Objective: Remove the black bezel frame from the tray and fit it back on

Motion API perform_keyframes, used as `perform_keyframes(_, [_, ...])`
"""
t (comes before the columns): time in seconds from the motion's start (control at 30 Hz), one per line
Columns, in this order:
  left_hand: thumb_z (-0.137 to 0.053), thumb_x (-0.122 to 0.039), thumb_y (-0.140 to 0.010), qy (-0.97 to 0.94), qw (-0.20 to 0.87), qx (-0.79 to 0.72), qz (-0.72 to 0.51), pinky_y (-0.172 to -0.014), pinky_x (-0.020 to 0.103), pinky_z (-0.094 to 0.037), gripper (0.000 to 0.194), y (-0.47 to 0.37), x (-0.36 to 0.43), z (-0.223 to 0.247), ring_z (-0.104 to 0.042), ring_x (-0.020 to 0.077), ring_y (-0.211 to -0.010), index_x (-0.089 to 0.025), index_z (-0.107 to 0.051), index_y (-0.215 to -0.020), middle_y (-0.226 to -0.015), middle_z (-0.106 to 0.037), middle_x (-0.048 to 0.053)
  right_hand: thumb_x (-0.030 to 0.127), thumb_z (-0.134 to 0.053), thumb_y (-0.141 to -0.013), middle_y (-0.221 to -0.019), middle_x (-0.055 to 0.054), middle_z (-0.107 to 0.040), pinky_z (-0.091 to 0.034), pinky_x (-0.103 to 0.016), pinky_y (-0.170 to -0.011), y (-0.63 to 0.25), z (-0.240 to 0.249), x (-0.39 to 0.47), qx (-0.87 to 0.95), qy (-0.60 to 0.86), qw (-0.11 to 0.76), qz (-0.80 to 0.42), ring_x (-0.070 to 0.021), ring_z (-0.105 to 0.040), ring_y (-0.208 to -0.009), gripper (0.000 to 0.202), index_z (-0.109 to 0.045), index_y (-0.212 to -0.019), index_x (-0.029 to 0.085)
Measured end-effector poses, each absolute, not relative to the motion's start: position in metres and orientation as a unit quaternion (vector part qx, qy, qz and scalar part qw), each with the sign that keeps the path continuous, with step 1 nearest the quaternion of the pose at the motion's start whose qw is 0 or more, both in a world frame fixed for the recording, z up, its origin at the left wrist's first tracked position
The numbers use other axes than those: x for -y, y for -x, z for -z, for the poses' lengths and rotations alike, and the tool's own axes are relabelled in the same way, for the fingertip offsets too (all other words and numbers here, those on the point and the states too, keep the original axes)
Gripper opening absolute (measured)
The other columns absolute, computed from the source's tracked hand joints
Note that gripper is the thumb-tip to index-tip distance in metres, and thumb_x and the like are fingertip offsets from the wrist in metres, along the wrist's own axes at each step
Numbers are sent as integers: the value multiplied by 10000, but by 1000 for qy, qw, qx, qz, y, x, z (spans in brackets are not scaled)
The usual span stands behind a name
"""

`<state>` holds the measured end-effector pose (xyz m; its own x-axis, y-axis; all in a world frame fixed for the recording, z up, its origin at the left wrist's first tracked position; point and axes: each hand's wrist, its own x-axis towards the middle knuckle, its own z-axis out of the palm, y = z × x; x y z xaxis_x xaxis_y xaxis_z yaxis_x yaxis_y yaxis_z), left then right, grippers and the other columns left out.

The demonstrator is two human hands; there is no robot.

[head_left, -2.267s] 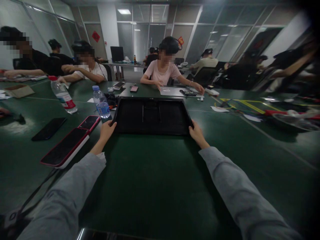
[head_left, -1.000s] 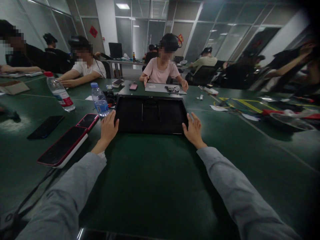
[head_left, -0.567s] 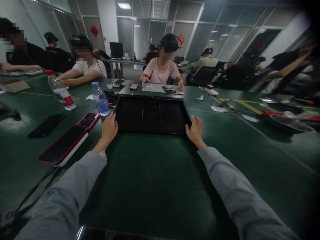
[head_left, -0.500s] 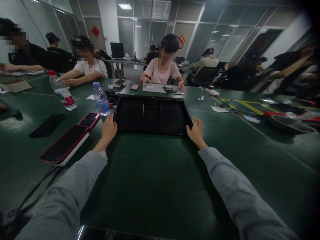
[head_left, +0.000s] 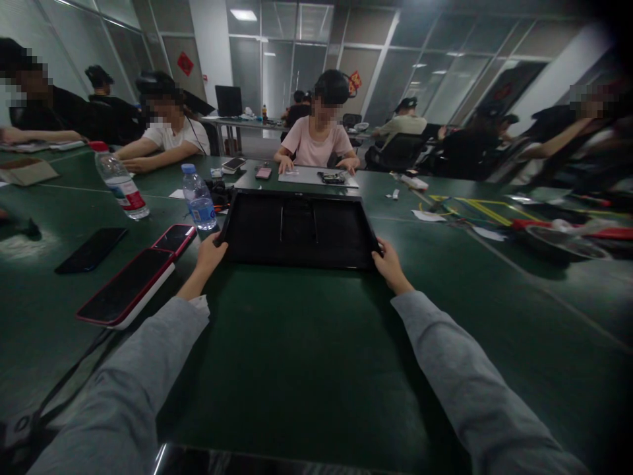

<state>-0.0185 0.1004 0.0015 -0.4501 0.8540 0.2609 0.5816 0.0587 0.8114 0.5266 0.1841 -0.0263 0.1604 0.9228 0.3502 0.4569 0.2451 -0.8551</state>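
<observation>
A shallow black rectangular tray (head_left: 257, 247) with a raised rim lies on the green table ahead of me; two thin upright bars show near its middle. At its left edge, my left hand (head_left: 211, 253) is closed with the fingers around the rim. My right hand (head_left: 388, 264) grips the opposite edge near the front corner, the thumb on the rim. The undersides of both grips are hidden. Just beyond my left hand stands a water bottle (head_left: 200, 206) with a blue cap.
Left of my arm lie a red-edged phone (head_left: 128, 284), a smaller red-edged device (head_left: 174, 239) and a black phone (head_left: 92, 250). A red-capped bottle (head_left: 120, 185) stands farther left. A metal bowl (head_left: 566, 245) sits at right. Across the table, a person (head_left: 316, 142) works at a light board.
Both my hands have shifted slightly on the tray's edges, and the tray appears a touch nearer. The person opposite has moved their hands onto the light board.
</observation>
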Motion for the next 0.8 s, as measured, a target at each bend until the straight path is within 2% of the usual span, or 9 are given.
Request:
perform_keyframes(0.13, [-694,-309,-887,-483,146,-714,-486,-1065,426,-507,435,22,-101,0,-704,297,-1147,-100,-729,-1267,-1240,-749,166,352,-674,-716,-1063,-61,-739,-597,-526,-967,-529,17,-170,535,578,512,-343,-281,-715,-994,712,-568,-1413,257])
perform_keyframes(0.33, [-726,-360,-857,-486,155,-695,-507,-993,408,-544,416,28,-102,7,-729,287,-1054,-116,-762,-1192,-1179,-769,158,455,-780,-731,-1163,-13,-749,-624,-473,-961,-535,-1,-164,536,553,490,-409,-278,-719,-1078,569,-676,-1273,320])
perform_keyframes(0.47, [-754,-376,-823,-480,169,-689,-516,-963,407,-558,417,28,-101,9,-736,279,-1007,-134,-773,-1161,-1108,-784,138,446,-826,-705,-1148,-20,-759,-634,-448,-946,-535,-3,-163,507,552,499,-436,-264,-739,-1032,675,-639,-1341,321])
perform_keyframes(0.63, [-777,-360,-795,-474,207,-674,-527,-943,399,-569,402,25,-100,7,-742,266,-959,-138,-779,-1131,-1034,-793,115,464,-813,-673,-1009,-34,-769,-639,-457,-912,-540,1,-170,491,576,509,-411,-269,-747,-960,585,-685,-1217,294])
perform_keyframes(0.73, [-783,-387,-795,-477,213,-665,-533,-957,414,-567,439,24,-100,7,-740,278,-994,-138,-774,-1157,-1080,-789,125,419,-829,-611,-1017,-42,-764,-614,-487,-965,-538,2,-169,499,577,529,-372,-283,-732,-1004,616,-689,-1190,262])
perform_keyframes(0.8, [-766,-410,-819,-484,215,-659,-534,-982,428,-560,459,23,-100,6,-734,289,-1038,-134,-765,-1187,-1129,-780,138,395,-816,-617,-1056,-49,-763,-600,-489,-989,-535,2,-163,494,565,551,-364,-282,-722,-1031,635,-677,-1221,255])
